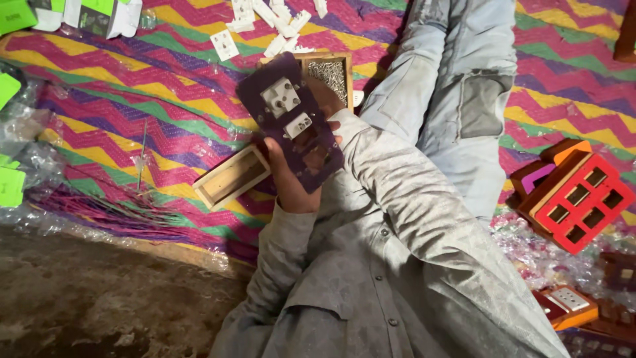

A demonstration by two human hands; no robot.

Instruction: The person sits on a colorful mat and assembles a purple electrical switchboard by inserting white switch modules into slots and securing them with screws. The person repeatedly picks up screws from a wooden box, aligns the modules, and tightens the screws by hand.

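The left hand [288,179] grips the lower edge of a purple plate [291,119], fingers closed round it, above the mat [165,86]. Two white sockets [281,98] sit in the plate. The right hand [326,99] lies behind the plate's upper edge; its grip cannot be told. A screw tray [329,71] lies just beyond, an empty wooden box [232,176] beside. Step in hand, by appearance: fitting sockets. The next move calls for steady alignment with the open cut-out.
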